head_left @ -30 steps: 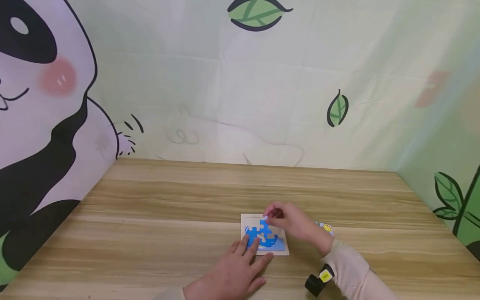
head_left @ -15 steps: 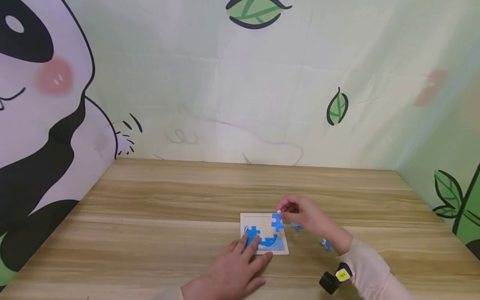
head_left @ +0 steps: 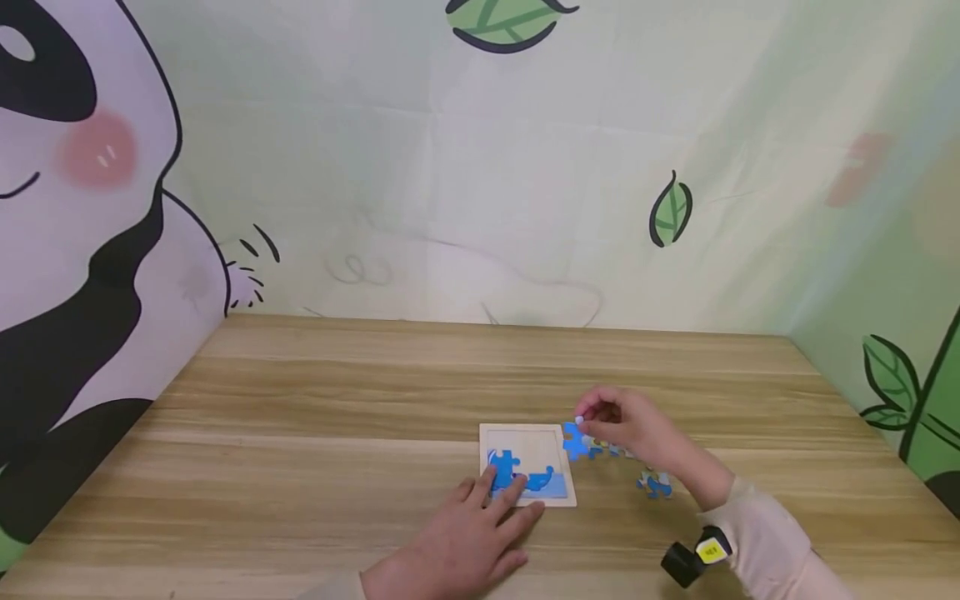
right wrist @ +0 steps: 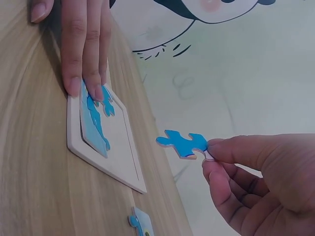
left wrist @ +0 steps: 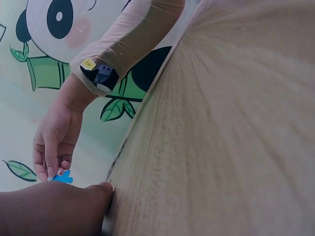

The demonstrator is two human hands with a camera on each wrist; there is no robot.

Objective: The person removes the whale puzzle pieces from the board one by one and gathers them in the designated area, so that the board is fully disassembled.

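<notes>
My left hand (head_left: pixel 468 537) lies with straight fingers on the near left part of a square wooden jigsaw tray (head_left: pixel 528 442). Its fingertips touch the fitted blue pieces (right wrist: pixel 93 120) along the near side. Between thumb and fingers my right hand (head_left: pixel 633 425) pinches a blue jigsaw piece (right wrist: pixel 182 145) by one edge. That piece hangs in the air just right of the tray's far right corner, apart from it. Bare board shows in the far part of the tray. In the left wrist view the left hand (left wrist: pixel 59 206) hides the tray.
Several loose jigsaw pieces (head_left: pixel 655 483) lie on the wooden table (head_left: pixel 337 475) right of the tray, some partly behind the right hand. A wall with a painted panda (head_left: pixel 97 158) and leaves rises behind the table. A black wrist camera (head_left: pixel 682 564) sits on the right sleeve.
The right hand has carried the blue jigsaw piece from over the tray's middle to the right, past its edge. More loose pieces now show. The left hand has stayed in place.
</notes>
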